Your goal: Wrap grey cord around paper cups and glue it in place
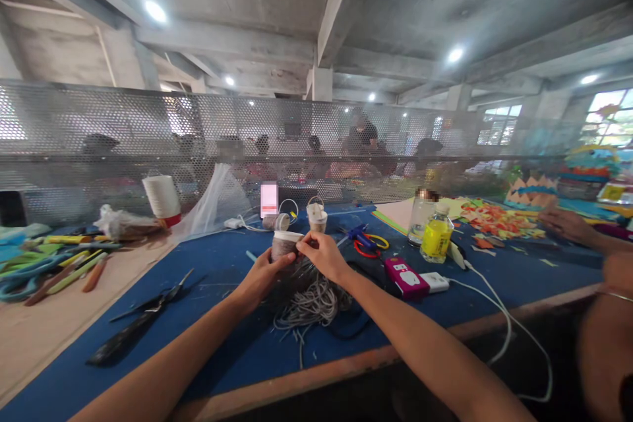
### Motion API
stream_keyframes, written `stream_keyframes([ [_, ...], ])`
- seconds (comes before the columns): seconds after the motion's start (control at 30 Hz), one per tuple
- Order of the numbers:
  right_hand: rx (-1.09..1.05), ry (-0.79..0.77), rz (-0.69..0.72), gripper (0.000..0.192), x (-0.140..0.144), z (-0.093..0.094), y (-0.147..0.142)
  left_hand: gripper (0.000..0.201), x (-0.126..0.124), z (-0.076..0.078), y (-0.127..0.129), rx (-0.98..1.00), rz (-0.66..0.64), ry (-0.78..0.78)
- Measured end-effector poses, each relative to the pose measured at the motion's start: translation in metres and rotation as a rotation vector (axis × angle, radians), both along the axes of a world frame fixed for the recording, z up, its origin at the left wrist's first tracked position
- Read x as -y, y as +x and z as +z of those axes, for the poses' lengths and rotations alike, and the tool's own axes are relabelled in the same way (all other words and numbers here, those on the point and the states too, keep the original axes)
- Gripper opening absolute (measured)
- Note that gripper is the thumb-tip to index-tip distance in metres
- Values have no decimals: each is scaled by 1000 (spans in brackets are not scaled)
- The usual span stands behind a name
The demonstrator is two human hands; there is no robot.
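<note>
Both hands on a small cup (285, 244), mid worktop (232, 343), just above a tangle of grey cord (312, 300). Left hand (261, 275) wraps the cup's side, right hand (324, 254) pinches at its rim; fingers hide most of the cup body, can't tell what's on it. Cord partly covered by the wrists. Black scissors (143, 320) lie to the left, pink device (406, 277) and yellow bottle (437, 235) to the right. Co-worker's hand (564, 224) at far right, cut off. Mesh screen (297, 145) blurs people behind.
</note>
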State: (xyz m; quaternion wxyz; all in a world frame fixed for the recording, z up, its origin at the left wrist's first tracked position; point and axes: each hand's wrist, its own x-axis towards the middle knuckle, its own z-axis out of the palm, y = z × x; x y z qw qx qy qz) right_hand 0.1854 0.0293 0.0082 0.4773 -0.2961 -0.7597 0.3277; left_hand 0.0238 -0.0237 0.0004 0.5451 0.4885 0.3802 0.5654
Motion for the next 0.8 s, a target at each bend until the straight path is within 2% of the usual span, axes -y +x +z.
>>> stream_keyframes([
  [0.3, -7, -8, 23, 21, -2, 0, 1, 51, 0, 0, 0, -45, 36, 19],
  [0.47, -9, 51, 53, 24, 8, 4, 0, 49, 0, 4, 1, 18, 32, 9],
  [0.6, 83, 239, 49, 22, 21, 10, 1, 46, -2, 4, -1, 76, 6, 22],
  [0.8, 229, 565, -113, 24, 23, 16, 9, 39, -9, -2, -8, 137, -12, 18],
])
